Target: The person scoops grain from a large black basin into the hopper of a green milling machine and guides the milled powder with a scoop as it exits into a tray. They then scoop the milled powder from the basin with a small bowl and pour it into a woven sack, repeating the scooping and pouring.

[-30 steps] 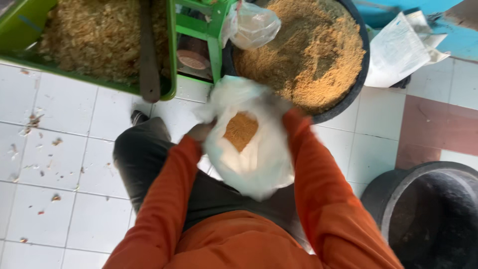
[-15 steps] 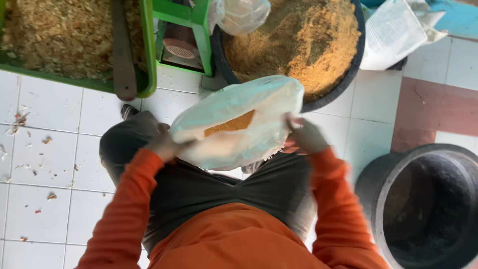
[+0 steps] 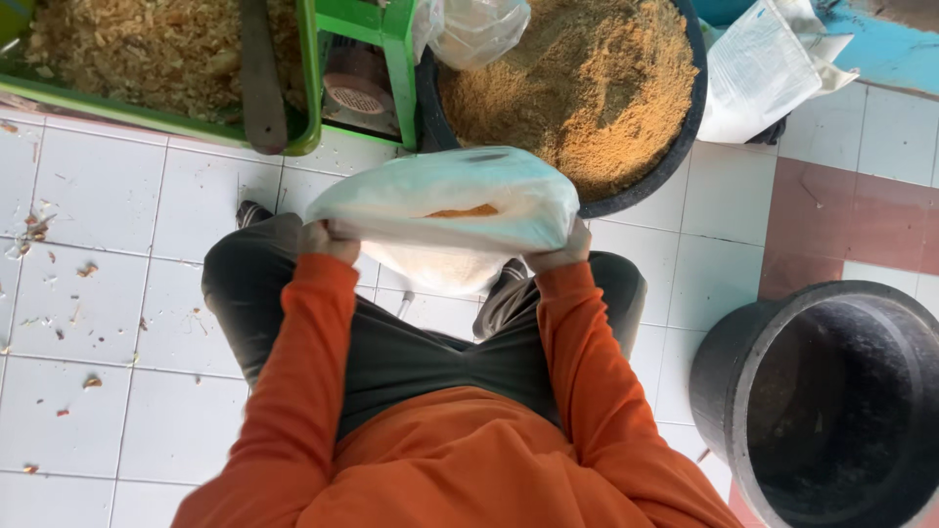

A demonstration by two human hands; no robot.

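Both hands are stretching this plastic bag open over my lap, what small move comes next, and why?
Probably keep the bag level: the left hand and right hand stretch its mouth wide, with brown powder showing inside, so tilting might spill it.

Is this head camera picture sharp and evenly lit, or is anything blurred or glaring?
Head view: soft, even daylight, no hard shadows; the white floor tiles look bright but not blown out; the plastic bag stretched between left hand and right hand is slightly motion-blurred; the empty black tub is dark inside.
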